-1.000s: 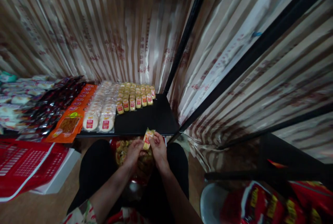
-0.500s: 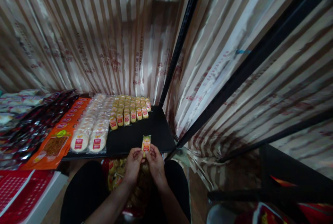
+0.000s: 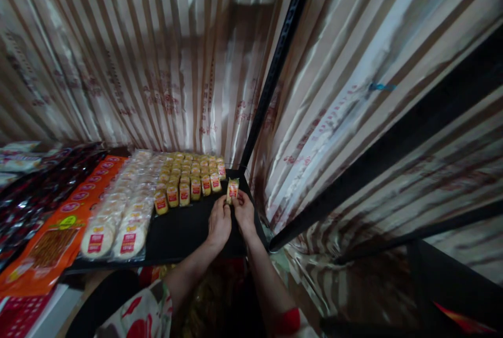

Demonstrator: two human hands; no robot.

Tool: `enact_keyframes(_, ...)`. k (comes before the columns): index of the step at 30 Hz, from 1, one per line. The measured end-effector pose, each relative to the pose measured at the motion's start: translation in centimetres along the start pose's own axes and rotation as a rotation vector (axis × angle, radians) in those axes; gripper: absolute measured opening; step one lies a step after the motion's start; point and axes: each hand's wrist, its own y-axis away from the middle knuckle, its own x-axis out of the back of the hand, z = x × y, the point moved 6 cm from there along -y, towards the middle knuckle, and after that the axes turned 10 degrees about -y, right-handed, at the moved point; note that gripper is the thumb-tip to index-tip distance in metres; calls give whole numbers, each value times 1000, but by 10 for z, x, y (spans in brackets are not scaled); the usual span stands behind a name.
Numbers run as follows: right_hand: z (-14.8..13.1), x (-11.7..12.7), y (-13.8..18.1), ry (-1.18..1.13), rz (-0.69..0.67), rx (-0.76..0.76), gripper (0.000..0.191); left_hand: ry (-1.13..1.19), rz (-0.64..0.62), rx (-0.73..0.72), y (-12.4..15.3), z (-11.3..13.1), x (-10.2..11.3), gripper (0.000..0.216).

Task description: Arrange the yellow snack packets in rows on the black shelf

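Note:
A small yellow wrapped snack pack with a red and white label stands upright between my two hands, over the right end of the black shelf. My left hand pinches its lower left side. On its lower right side, the fingers of my right hand are closed. Just left of it, rows of matching yellow packs stand on the shelf, a small gap away from the held one.
Clear-wrapped white round cakes lie in two rows, beside an orange snack bag and dark shiny packets. A black shelf post rises at the back corner. Striped curtains hang behind. Below sits a red box.
Both hands have moved forward and right with the yellow pack, from the shelf's front edge to near the right end of the rows. The camera view has shifted nearer the shelf.

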Motion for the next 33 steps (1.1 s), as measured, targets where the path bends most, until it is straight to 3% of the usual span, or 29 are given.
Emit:
enact_keyframes(7, 1, -11, -45, 173, 19, 76, 27, -365, 26, -239, -28, 3, -8, 45)
enact_keyframes(13, 4, -20, -65, 184, 30, 105, 28, -631, 1, -421, -32, -13, -8, 58)
enact_keyframes(27, 19, -47, -74, 402, -20, 149, 33, -750, -8, -480, -33, -21, -16, 53)
enact_keyframes(33, 21, -51, -70, 431, -8, 225, 15, -809, 31, -512, -32, -24, -18, 52)
